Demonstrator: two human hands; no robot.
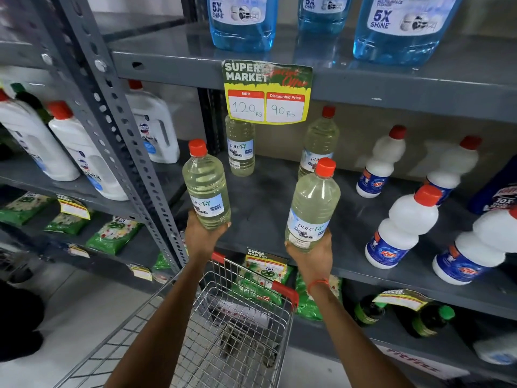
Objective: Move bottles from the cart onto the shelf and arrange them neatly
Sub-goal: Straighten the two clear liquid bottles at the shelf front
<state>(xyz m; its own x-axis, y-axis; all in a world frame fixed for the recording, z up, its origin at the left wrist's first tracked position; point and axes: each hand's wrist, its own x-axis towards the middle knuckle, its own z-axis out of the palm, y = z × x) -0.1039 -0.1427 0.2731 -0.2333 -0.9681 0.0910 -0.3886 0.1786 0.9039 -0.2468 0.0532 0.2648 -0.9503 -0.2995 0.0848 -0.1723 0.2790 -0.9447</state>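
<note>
1. Step in hand: carrying two bottles to the shelf (265,203); the left hand (202,236) is clamped round the base of one bottle (206,189), the right hand (313,254) round another (312,211), both upright at the shelf's front edge
2. Next move likely calls for setting them down in line with the two matching bottles at the back (240,147), labels forward
3. The cart (223,317) below looks empty
4. Shelf is dark grey metal, bare in the middle, white bottles (402,228) to the right; a price tag (267,92) hangs above
</note>
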